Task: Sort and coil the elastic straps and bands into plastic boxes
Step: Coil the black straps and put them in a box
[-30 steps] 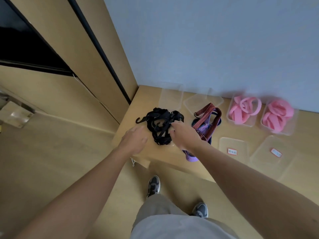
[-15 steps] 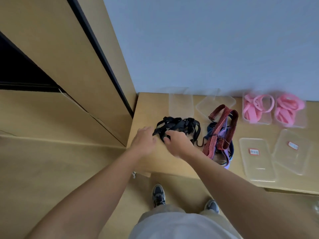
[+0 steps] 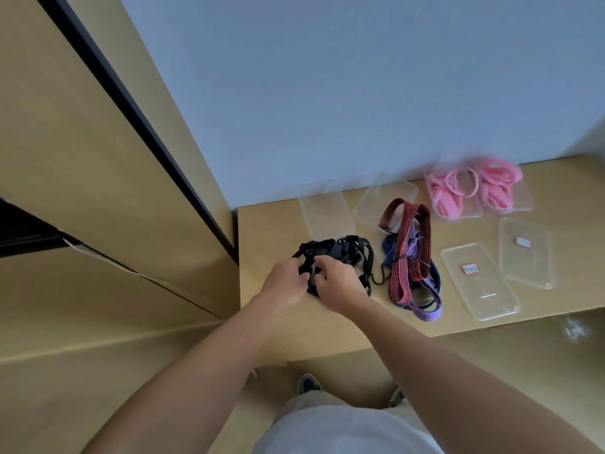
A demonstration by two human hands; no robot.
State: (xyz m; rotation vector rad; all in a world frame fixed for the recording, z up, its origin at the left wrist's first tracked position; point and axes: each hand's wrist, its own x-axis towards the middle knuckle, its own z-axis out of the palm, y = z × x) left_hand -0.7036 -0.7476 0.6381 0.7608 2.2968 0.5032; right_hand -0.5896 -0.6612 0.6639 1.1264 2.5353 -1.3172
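A tangle of black elastic straps (image 3: 347, 253) lies near the left end of the wooden table (image 3: 262, 231). My left hand (image 3: 284, 283) and my right hand (image 3: 337, 280) both grip its near side with curled fingers. To the right lies a pile of red striped, blue and purple straps (image 3: 409, 257). Behind the black tangle stand two empty clear plastic boxes (image 3: 325, 208) (image 3: 381, 204). Two more boxes at the back right hold pink bands (image 3: 453, 194) (image 3: 501, 185).
Two clear lids with red labels (image 3: 474, 280) (image 3: 527, 253) lie flat at the table's right front. A tall wooden cabinet (image 3: 98, 158) stands at the left, against the table's edge. A blue-grey wall runs behind. My shoes show on the floor below.
My two hands have closed in on the black tangle and now both hold it. The camera has shifted, so the table sits further right and higher in view.
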